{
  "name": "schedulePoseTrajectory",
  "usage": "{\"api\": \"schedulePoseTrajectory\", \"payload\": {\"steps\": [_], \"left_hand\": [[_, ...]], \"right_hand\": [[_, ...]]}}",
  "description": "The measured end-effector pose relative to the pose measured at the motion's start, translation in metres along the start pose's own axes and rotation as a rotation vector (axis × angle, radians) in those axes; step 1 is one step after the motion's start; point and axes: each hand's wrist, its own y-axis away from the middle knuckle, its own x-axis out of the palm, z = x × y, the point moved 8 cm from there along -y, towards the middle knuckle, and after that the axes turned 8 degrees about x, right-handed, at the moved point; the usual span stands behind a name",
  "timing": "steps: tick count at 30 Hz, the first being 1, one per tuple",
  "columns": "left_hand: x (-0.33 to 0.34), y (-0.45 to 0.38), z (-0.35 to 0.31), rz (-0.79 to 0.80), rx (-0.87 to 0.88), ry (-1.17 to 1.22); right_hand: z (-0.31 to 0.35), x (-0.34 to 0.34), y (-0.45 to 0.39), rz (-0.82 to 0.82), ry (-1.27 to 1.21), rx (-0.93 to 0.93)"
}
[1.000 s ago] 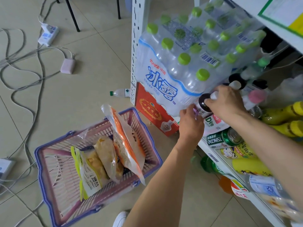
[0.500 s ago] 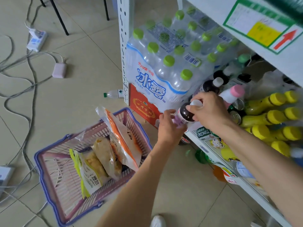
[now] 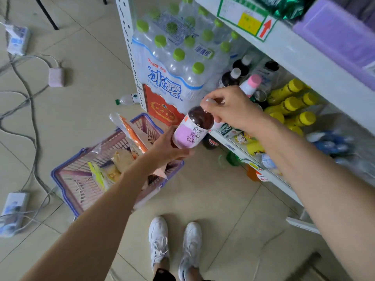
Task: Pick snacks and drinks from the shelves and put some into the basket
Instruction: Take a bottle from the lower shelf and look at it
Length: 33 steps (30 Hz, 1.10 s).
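A dark drink bottle with a purple label (image 3: 191,130) hangs in the air between the shelf and the basket. My right hand (image 3: 231,110) pinches its white cap from above. My left hand (image 3: 168,148) cups its lower body from below. The purple basket (image 3: 67,179) stands on the floor under my left arm, with several snack packets (image 3: 119,159) in it. Similar dark bottles (image 3: 231,77) stand on the low shelf behind my right hand.
A shrink-wrapped pack of green-capped water bottles (image 3: 174,63) and a red box (image 3: 160,108) stand at the shelf's left end. Yellow-capped bottles (image 3: 292,104) fill the shelf on the right. Cables and power strips (image 3: 14,211) lie on the floor at left. My white shoes (image 3: 174,246) are below.
The dark bottle has come off the shelf, lifted out and toward the basket. My left hand moved from the shelf edge to under the bottle's body.
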Motion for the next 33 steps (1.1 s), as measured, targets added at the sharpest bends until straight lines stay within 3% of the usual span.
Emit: {"api": "schedulePoseTrajectory", "payload": {"steps": [8,12,16,21,27,33], "left_hand": [[0.005,0.054,-0.030,-0.004,-0.006,0.099],[0.013,0.082,-0.042,0.059,-0.021,0.241],[0.016,0.096,-0.048,0.100,-0.023,0.093],[0.014,0.099,-0.057,-0.114,0.053,-0.070],[0.012,0.107,-0.056,-0.351,0.028,-0.130],[0.014,0.105,-0.061,-0.407,0.048,-0.080]], "right_hand": [[-0.023,-0.007,0.013,-0.095,-0.350,0.105],[-0.029,-0.003,0.020,-0.068,-0.548,0.150],[-0.026,0.002,0.027,0.005,-0.751,0.157],[-0.023,0.000,0.027,0.018,-0.840,0.191],[-0.017,0.001,0.018,0.034,-0.716,0.249],[-0.007,0.000,0.014,0.000,-0.688,0.222]]}}
